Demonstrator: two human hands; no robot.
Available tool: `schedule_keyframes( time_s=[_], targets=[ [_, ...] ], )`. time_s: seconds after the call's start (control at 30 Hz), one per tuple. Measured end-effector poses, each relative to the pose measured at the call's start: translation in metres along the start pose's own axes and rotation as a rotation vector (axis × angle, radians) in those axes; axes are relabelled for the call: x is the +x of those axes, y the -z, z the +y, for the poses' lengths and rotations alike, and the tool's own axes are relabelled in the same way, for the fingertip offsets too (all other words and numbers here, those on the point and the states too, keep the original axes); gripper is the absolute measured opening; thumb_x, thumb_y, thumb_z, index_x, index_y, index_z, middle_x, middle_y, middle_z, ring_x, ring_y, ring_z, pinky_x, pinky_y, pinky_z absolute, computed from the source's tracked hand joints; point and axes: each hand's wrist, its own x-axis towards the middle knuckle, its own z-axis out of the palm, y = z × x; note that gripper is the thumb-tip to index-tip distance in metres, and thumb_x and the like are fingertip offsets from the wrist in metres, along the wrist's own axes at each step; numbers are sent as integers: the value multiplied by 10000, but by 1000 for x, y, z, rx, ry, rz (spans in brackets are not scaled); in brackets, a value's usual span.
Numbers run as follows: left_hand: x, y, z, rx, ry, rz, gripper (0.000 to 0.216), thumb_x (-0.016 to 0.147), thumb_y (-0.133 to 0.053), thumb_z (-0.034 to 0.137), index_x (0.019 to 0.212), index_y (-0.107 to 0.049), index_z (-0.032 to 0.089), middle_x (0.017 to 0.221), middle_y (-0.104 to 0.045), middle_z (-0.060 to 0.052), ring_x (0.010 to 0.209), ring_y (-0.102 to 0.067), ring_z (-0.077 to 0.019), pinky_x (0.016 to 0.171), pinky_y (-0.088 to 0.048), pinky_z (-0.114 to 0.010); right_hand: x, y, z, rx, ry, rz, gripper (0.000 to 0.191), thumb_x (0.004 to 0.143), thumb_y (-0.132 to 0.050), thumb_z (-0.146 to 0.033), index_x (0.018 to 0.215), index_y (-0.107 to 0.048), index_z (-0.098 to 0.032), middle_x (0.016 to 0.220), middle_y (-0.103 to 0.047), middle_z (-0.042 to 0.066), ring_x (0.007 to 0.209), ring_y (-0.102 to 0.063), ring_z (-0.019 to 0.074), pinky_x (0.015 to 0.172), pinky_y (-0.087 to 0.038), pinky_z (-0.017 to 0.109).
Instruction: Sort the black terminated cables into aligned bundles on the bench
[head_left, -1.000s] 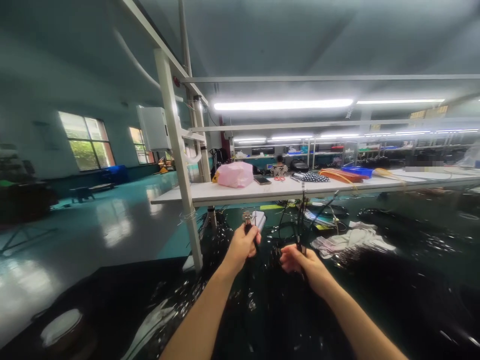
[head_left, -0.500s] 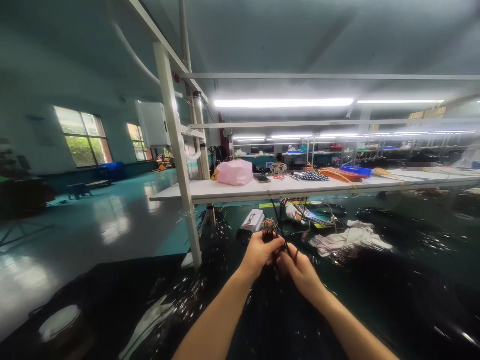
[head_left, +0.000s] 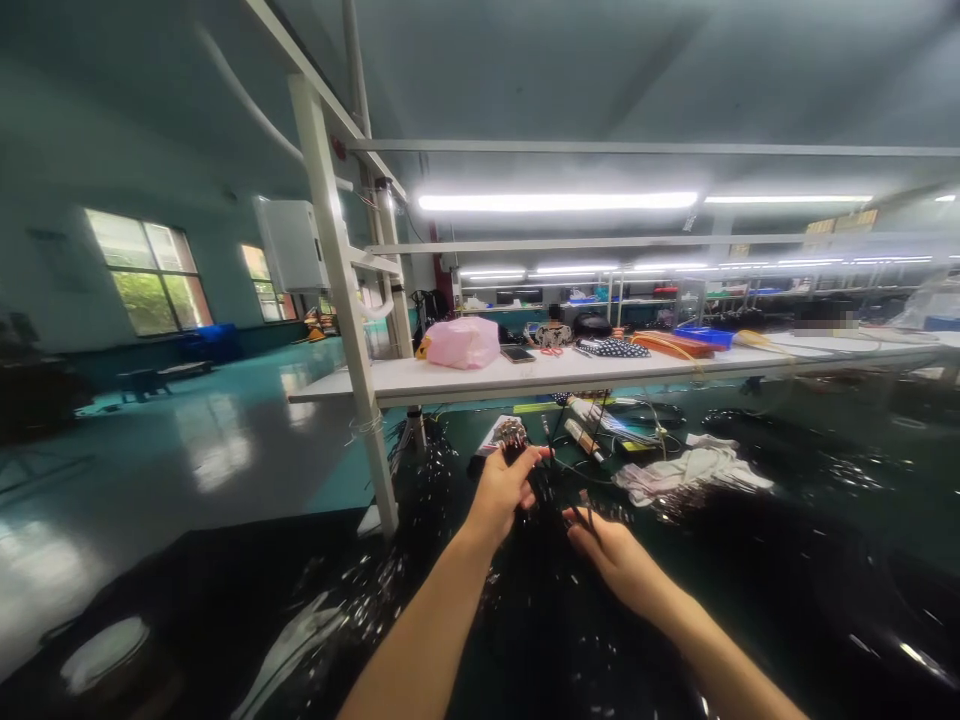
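Note:
My left hand (head_left: 501, 495) is closed round a bundle of black cables (head_left: 513, 434), whose coppery, metallic ends stick up above the fingers. Lower and to the right, my right hand (head_left: 619, 560) is closed on a few thin black cables (head_left: 613, 513), with short dark ends poking out past the thumb. A gap separates the two hands. Below them, dark glossy cables spread over the work surface; single strands are hard to make out. Behind my left hand lies a white and dark box (head_left: 491, 440), partly covered.
A white shelf (head_left: 420, 378) carries a pink bag (head_left: 463, 343), a phone (head_left: 517, 354), red scissors (head_left: 551, 351) and a blue tray (head_left: 705, 337). White cloth (head_left: 697, 468) lies at the right. An upright post (head_left: 337, 300) stands at the left.
My hands, close together before, have come apart. The right hand has shifted right and down with cables in it; the left stays round the bundle. The view has moved slightly.

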Motion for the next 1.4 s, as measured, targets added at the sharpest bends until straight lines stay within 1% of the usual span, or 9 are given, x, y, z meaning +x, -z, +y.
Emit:
schedule_keyframes(
  time_s=[0.2,0.37,0.57,0.67,0.77,0.87,1.07,1.23,1.4],
  targets=[
    [-3,-7,2,-13,24,-143,313,702,-607,371,869,-451,157,684,-613,-21,316,-241,2,315,-226,-149,-9,20,-4,172,-15,-297,331,842,-417,-415,1016,-590,-191,946,-633,49,876,-555,201,808,-420,347],
    [-4,-13,0,151,18,-165,339,710,-595,359,964,-487,163,658,-560,11,316,-278,-4,310,-236,-150,-4,43,4,640,-73,-174,372,850,-429,-334,1187,-485,-186,1132,-578,85,1064,-506,192,924,-366,393],
    [-13,-40,-5,245,36,-272,277,669,-634,358,836,-584,143,578,-530,13,315,-348,-33,306,-262,-174,7,45,-25,504,-139,-424,331,712,-442,-98,972,-639,-155,921,-663,34,896,-586,171,908,-375,371],
    [-18,-46,-4,316,64,-374,253,692,-615,357,799,-586,130,521,-517,9,309,-351,-44,292,-244,-171,3,46,-33,530,-136,-509,305,702,-421,-99,884,-662,-141,809,-673,23,839,-602,164,883,-391,346],
    [-17,-40,3,239,47,-335,249,702,-610,357,798,-532,142,614,-568,-9,308,-319,-24,289,-238,-161,-4,49,-24,571,-99,-589,274,727,-487,-168,960,-629,-137,822,-663,21,838,-598,166,857,-403,331],
    [-12,-30,13,177,24,-213,287,704,-617,357,866,-486,159,708,-596,-18,306,-290,-3,304,-252,-153,-10,53,-5,463,-95,-501,274,719,-557,-224,974,-623,-147,802,-652,11,763,-592,155,760,-439,290],
    [-9,-31,25,162,26,-120,353,640,-674,364,847,-490,146,707,-597,-14,300,-268,8,295,-249,-147,-10,51,8,35,-8,256,246,816,-461,-294,926,-640,-164,823,-647,41,750,-578,163,737,-440,293],
    [3,-30,34,92,-42,22,328,606,-686,322,809,-507,136,612,-576,2,300,-257,4,276,-229,-125,-18,28,-17,129,63,-108,372,784,-536,-340,1133,-497,-216,949,-611,12,824,-557,146,718,-443,244],
    [10,-16,58,230,-36,14,184,644,-642,247,694,-514,125,593,-571,-17,288,-256,5,261,-218,-122,-10,2,-26,-55,62,-27,303,853,-375,-212,1144,-459,-210,826,-614,16,649,-577,129,613,-446,241]
  ],
)
